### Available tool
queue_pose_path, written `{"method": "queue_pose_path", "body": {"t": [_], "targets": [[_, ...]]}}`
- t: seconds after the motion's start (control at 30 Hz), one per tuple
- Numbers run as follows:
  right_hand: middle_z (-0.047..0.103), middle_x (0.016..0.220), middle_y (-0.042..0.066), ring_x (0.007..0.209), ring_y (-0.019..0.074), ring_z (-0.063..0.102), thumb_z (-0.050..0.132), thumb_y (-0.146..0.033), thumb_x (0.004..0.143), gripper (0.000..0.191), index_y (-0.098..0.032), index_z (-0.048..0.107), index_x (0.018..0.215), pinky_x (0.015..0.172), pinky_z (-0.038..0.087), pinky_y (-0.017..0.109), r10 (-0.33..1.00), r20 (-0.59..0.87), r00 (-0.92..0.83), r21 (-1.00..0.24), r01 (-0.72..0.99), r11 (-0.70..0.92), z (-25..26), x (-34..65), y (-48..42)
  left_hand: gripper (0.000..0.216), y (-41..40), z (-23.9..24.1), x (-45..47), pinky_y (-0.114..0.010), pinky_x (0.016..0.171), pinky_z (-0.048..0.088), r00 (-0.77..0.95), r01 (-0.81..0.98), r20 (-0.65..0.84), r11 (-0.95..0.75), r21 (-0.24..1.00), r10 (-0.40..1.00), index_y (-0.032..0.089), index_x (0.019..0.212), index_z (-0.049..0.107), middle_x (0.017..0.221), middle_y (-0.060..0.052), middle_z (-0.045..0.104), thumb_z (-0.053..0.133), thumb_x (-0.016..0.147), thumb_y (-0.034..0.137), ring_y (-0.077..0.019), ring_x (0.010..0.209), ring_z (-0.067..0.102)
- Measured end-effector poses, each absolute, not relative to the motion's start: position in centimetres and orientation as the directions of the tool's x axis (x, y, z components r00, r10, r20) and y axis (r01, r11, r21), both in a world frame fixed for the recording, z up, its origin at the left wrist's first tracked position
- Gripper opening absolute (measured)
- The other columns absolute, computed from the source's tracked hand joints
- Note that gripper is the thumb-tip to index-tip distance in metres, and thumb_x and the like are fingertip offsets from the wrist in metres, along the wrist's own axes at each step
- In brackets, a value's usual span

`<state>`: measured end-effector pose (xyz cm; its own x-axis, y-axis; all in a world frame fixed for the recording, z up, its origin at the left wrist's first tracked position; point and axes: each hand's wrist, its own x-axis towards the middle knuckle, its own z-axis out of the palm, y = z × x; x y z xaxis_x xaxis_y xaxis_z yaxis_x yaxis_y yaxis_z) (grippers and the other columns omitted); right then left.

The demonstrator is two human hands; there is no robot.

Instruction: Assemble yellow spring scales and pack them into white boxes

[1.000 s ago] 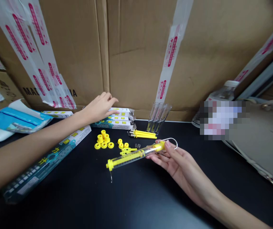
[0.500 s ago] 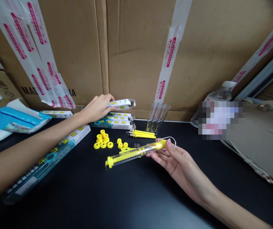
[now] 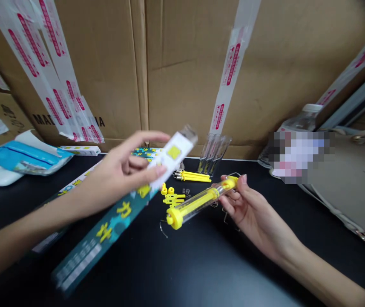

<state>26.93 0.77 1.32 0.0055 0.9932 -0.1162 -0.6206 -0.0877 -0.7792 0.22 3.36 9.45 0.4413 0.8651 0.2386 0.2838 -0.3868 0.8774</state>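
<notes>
My left hand is closed on a long, slim carton, dark green and white with yellow printing, tilted up from lower left to upper right. A clear flap stands up at its upper end. In my right hand is a spring scale, a clear tube with yellow ends and a yellow rod inside, gripped by its hook end. A wire hook hangs from its lower end. Small yellow parts and a few springs lie on the table behind the scale. Yellow rods with metal ends lie beyond them.
Clear tubes stand against the cardboard wall. More cartons lie behind my left hand, one at the back left. A blue packet is at left, a plastic bottle and beige bag at right.
My left hand has lifted a carton off the stack and brought it nearer, tilted. My right hand has moved slightly right, turning the spring scale more steeply.
</notes>
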Motion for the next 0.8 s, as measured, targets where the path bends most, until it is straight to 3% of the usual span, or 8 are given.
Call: {"method": "queue_pose_path", "body": {"t": [0.07,0.17,0.33,0.43,0.67,0.8], "targets": [[0.069,0.058,-0.005,0.057,0.0099,0.074,0.095,-0.035,0.060,0.044,-0.012,0.077,0.093,0.064,0.065,0.014,0.994,-0.110,0.029,-0.773,-0.631,-0.067,1.8,27.1,0.9,0.053,2.0,8.3,0.2,-0.020,0.048,0.041,0.573,0.322,0.016,-0.243,0.915,0.819,0.032,0.137,0.049,0.075,0.002,0.073,0.067,0.088,0.043,-0.0161,0.060,0.066],[0.070,0.058,-0.004,0.055,0.0095,0.072,0.099,-0.033,0.052,0.051,-0.012,0.077,0.093,0.061,0.065,0.014,0.990,-0.124,0.070,-0.768,-0.638,-0.051,2.5,27.3,1.2,0.053,0.7,6.5,0.2,-0.020,0.052,0.036,0.650,0.302,-0.123,-0.107,0.947,0.750,0.037,0.142,0.045,0.075,0.003,0.067,0.062,0.092,0.044,-0.0137,0.063,0.059],[0.080,0.078,-0.001,0.059,0.0118,0.076,0.101,-0.029,0.041,0.051,-0.016,0.076,0.083,0.059,0.065,0.013,0.980,-0.134,0.150,-0.755,-0.655,-0.003,3.3,27.3,1.5,0.060,0.5,4.0,-0.1,-0.024,0.068,0.044,0.710,0.218,-0.124,-0.049,0.975,0.693,0.039,0.144,0.044,0.098,-0.001,0.066,0.067,0.089,0.043,-0.0166,0.083,0.059],[0.080,0.078,-0.003,0.061,0.0120,0.076,0.100,-0.028,0.044,0.046,-0.018,0.075,0.082,0.063,0.066,0.014,0.981,-0.116,0.156,-0.751,-0.660,0.016,3.2,27.3,1.6,0.064,0.8,3.1,-0.4,-0.026,0.070,0.046,0.748,0.218,-0.156,-0.018,0.976,0.645,0.036,0.146,0.042,0.100,-0.002,0.064,0.067,0.087,0.045,-0.0191,0.086,0.058],[0.081,0.084,-0.001,0.067,0.0129,0.078,0.096,-0.032,0.056,0.039,-0.019,0.075,0.086,0.071,0.066,0.016,0.985,-0.081,0.151,-0.786,-0.618,0.030,2.3,27.6,2.0,0.069,0.8,2.0,-0.4,-0.033,0.080,0.049,0.764,0.239,-0.202,0.022,0.971,0.613,0.032,0.138,0.034,0.107,-0.003,0.064,0.069,0.079,0.030,-0.0227,0.095,0.063],[0.081,0.089,-0.001,0.071,0.0137,0.078,0.094,-0.033,0.061,0.033,-0.021,0.074,0.084,0.072,0.066,0.018,0.987,-0.056,0.150,-0.801,-0.597,0.045,2.0,27.8,2.0,0.060,0.2,2.2,0.4,-0.026,0.065,0.046,0.748,0.224,-0.259,0.134,0.965,0.611,0.030,0.125,0.038,0.097,0.000,0.059,0.067,0.073,0.024,-0.0162,0.077,0.058]]}}
